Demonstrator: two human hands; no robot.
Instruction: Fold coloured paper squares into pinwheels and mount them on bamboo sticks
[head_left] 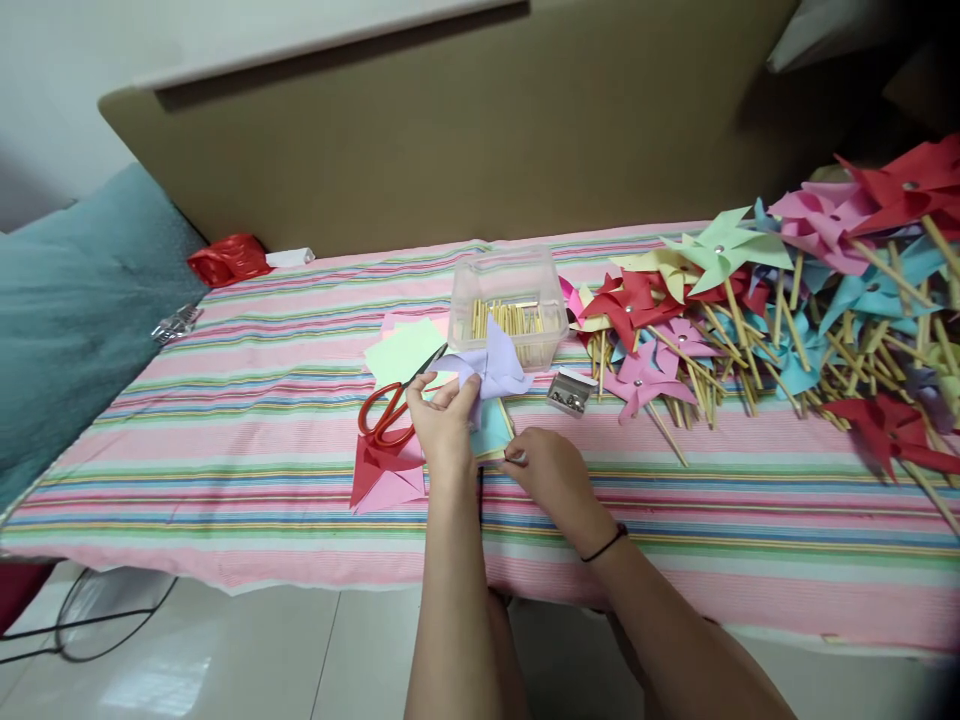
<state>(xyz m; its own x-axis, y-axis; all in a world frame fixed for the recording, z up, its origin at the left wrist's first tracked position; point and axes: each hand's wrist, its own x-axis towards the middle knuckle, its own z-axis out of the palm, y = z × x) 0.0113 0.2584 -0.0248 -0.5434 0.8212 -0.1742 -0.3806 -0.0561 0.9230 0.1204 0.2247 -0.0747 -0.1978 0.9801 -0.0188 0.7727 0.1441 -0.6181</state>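
My left hand (442, 425) pinches a lavender paper pinwheel (501, 365) near its middle, thumb in front of the folded blades. Low and to the right, my right hand (551, 470) is closed in a pinch; whatever sits between its fingertips is too small to make out. Between the hands lies a light-blue paper sheet (491, 430), partly covered by the pinwheel. Red-handled scissors (390, 412) rest left of my left hand, blades partly behind it. Below them are red and pink paper pieces (386, 475). A small open box of metal pins (571, 392) stands beyond my right hand.
A see-through plastic box (551, 345) holds several short sticks. Pale green sheets (405, 348) lie left of it. Finished pinwheels on sticks (720, 250) pile up on the right. A red plastic bag (229, 262) is at the back left, on the striped cloth (225, 440).
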